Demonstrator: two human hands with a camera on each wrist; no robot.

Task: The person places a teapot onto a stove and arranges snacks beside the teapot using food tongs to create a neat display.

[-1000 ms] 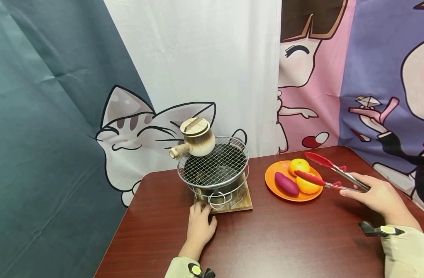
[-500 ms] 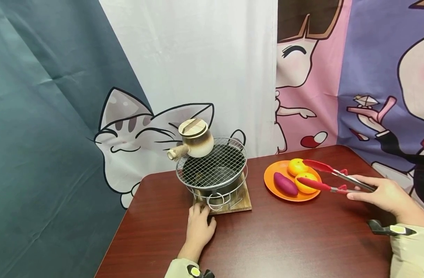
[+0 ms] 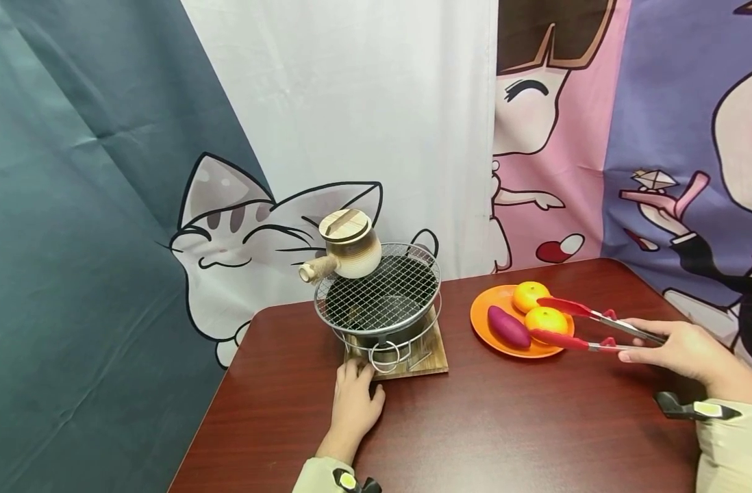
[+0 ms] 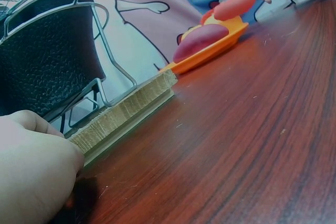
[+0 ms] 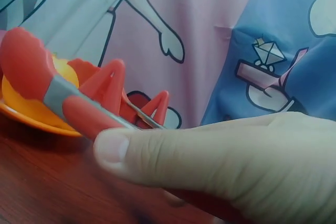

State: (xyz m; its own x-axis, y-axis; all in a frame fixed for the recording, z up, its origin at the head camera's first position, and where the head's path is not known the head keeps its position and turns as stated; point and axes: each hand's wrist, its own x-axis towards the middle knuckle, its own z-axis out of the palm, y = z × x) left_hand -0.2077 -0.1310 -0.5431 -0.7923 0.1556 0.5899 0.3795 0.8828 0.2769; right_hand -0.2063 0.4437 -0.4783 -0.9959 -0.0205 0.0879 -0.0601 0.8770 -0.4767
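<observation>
My right hand (image 3: 690, 352) holds red-tipped metal tongs (image 3: 567, 305), spread apart. Their tips reach over the right side of an orange plate (image 3: 478, 316), one on either side of the front tangerine (image 3: 545, 319) in the head view. A second tangerine (image 3: 530, 295) and a purple sweet potato (image 3: 508, 326) share the plate. With thumb and fingers, my left hand (image 3: 355, 404) grips the front left corner of a wooden board (image 3: 436, 357). On that board stands a black tabletop grill (image 4: 47, 51) in a wire frame. The left fingertips are partly hidden.
Wire mesh (image 3: 400, 291) covers the grill. A lidded clay pot (image 3: 360, 257) sits at its back left, its rope-wrapped handle (image 3: 320, 267) jutting left. The dark red table (image 3: 474, 424) ends at a printed cloth backdrop (image 3: 425, 137).
The tongs have come down and toward me, from above the tangerines to either side of the front one. My right hand moved slightly right. My left hand stayed on the board.
</observation>
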